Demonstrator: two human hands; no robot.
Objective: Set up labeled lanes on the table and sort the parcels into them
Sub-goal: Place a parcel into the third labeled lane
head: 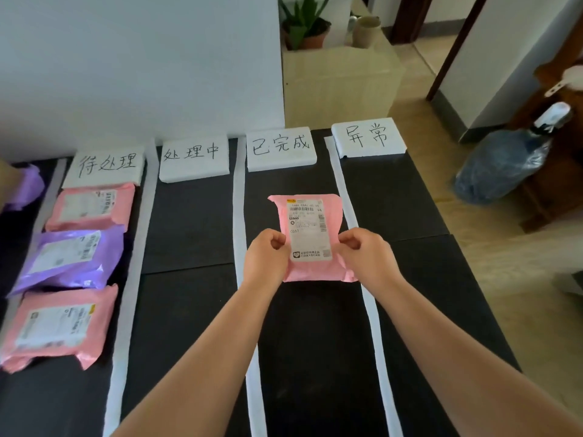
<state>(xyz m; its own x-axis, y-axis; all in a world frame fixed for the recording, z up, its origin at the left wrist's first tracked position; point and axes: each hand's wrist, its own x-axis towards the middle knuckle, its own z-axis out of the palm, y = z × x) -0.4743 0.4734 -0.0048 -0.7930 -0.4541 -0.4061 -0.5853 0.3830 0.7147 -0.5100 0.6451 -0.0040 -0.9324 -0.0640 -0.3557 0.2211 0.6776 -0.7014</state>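
Note:
A pink parcel with a white shipping label is over the third lane, below the sign 已完成. My left hand pinches its left edge and my right hand pinches its right edge. The first lane, under the sign 待处理, holds a pink parcel, a purple parcel and another pink parcel. The signs 处理中 and 异常 head lanes with no parcels. White strips divide the black table.
A purple bag lies at the far left edge. To the right of the table on the floor stands a blue water bottle. A white wall runs behind the signs, with a potted plant on a cabinet beyond.

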